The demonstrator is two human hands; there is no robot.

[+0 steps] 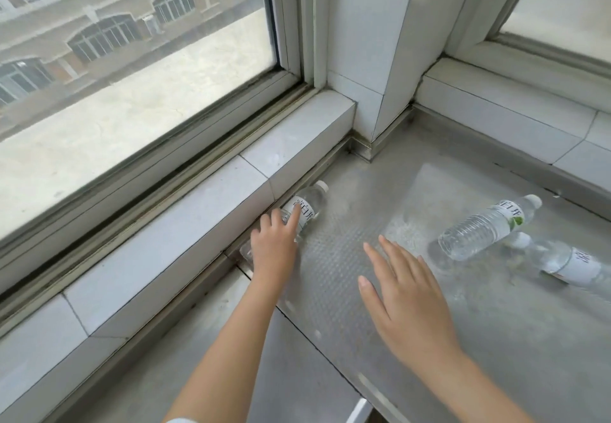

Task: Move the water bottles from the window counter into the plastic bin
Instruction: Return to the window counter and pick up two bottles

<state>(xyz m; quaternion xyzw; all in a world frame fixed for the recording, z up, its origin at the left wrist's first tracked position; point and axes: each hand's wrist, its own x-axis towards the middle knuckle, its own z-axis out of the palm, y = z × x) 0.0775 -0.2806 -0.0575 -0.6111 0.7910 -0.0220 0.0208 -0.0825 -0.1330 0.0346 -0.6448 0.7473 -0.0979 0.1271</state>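
Three clear water bottles with white labels lie on their sides on the grey window counter (479, 323). One bottle (309, 206) rests against the tiled ledge under the window. My left hand (272, 247) lies on top of it, fingers spread over the label and not closed around it. A second bottle (489, 226) lies to the right, and a third bottle (568, 262) lies just behind it near the right edge. My right hand (403, 293) hovers flat and open over the counter, left of the second bottle. No plastic bin is in view.
A white tiled ledge (185, 224) runs along the window at the left, and another ledge (515, 125) at the back right. A white corner pillar (370, 58) stands between them. The counter's front edge (360, 412) is at the bottom.
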